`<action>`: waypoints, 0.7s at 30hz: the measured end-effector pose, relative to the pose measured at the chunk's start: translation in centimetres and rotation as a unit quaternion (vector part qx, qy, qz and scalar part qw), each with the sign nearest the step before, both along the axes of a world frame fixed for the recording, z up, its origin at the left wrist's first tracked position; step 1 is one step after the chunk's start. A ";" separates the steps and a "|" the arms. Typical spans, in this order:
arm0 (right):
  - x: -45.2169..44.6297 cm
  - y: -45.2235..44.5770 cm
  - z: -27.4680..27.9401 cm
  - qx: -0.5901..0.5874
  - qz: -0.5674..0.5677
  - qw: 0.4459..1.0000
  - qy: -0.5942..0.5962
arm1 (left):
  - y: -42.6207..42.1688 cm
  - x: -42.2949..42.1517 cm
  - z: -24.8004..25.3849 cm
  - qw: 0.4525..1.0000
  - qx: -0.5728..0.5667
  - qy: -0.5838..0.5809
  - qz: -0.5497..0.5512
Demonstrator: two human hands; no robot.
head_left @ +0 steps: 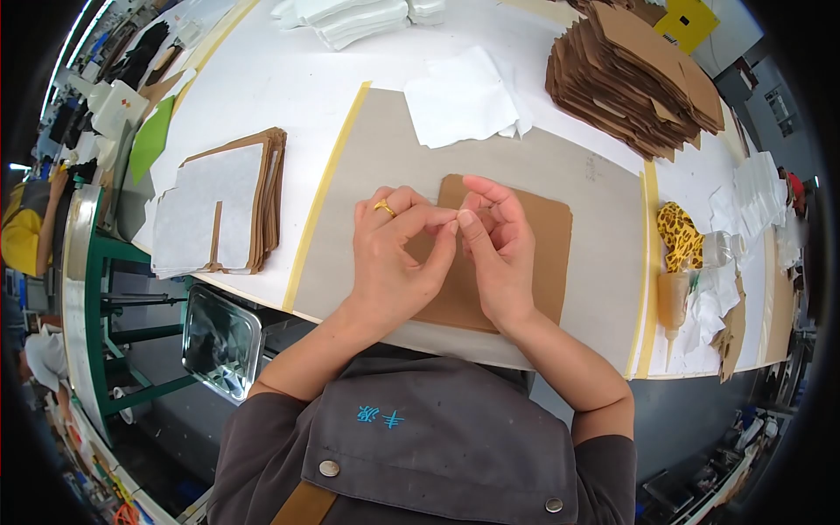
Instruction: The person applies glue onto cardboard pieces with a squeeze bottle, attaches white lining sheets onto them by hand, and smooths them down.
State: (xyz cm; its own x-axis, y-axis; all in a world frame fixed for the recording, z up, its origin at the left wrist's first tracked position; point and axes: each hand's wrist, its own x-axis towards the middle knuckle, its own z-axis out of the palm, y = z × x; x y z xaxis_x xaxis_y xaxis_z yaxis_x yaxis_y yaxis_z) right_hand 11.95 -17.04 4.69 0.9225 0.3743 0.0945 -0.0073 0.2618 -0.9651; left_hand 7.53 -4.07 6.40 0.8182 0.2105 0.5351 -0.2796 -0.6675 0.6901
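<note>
On the grey mat (604,271), one brown panel (542,271) lies flat, right edge running away from the person (437,429), long axis unclear, beneath one left hand (398,249) and one right hand (501,254) pinched fingertip to fingertip, anything held indiscernible.

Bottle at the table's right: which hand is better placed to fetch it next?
Right, I'd say. The right hand is nearer the bottle, while the left hand would likely have to reach across the right one. Their fingertips meet; I can't tell if they pinch anything.
</note>
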 end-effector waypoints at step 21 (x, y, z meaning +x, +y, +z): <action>-0.9 -1.2 1.0 -0.028 0.001 0.999 0.041 | -0.3 0.3 -0.1 0.994 0.097 -0.046 -0.017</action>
